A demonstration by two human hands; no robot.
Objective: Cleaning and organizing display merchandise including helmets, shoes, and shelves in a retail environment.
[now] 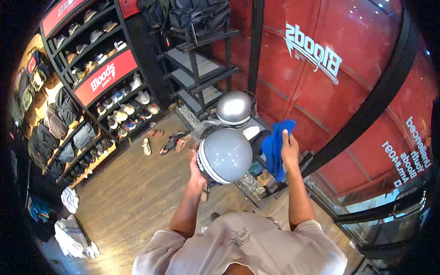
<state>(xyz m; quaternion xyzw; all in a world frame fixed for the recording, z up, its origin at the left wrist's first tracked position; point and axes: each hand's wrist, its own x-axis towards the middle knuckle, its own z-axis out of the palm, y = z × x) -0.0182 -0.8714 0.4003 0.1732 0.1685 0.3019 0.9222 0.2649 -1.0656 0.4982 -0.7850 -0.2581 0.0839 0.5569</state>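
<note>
— What do the hands hold?
— Left hand (pixel 196 166) grips a grey helmet (pixel 224 155) at chest height, its fingers mostly hidden behind the shell. Right hand (pixel 288 149) is closed around a blue cloth (pixel 274 146) just beside it.
— Behind?
— A second helmet (pixel 234 108), its base cut off.

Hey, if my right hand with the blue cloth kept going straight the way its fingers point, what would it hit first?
The right hand points up and away, holding the blue cloth. Going straight on, it would probably meet the red wall first. Depth is hard to judge; the second grey helmet sits off to its left.

Glossy grey helmet (pixel 225 155), blue cloth (pixel 274 147)
</note>
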